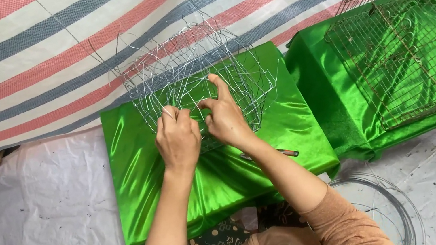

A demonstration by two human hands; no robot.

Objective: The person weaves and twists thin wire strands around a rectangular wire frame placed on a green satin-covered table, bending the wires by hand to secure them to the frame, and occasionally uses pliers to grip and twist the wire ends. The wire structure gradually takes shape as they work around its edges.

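Seen from the head camera, looking down: two bare forearms reach forward from the bottom of the frame to a half-woven wire basket (196,76), an open mesh of thin silver wire with loose strands sticking up and out from its rim. The basket is set on a low surface draped in shiny green cloth (138,170), at its far edge, in the upper middle of the view. The left hand (177,138) is held at the near side of the basket with its fingers curled together and pinched on a wire of the mesh. The right hand (224,117) is placed just beside it, almost touching; its thumb and bent fingers are closed on the wire as well, while the index finger is stretched straight up against the mesh. A slim tool with a dark and orange handle (272,153) is laid on the green cloth just right of the right forearm; what kind of tool cannot be told. To the right, a second green-draped surface (316,78) is seen, and on it a finished cage (412,57) of rusty brownish wire grid, with another grid panel leaning above it. A coil of thin wire (385,201) is laid on the white plastic sheet (53,224) covering the floor at lower right. Behind everything, a tarpaulin (16,61) striped red, blue and white is spread. Brown sleeves are seen at the bottom edge.
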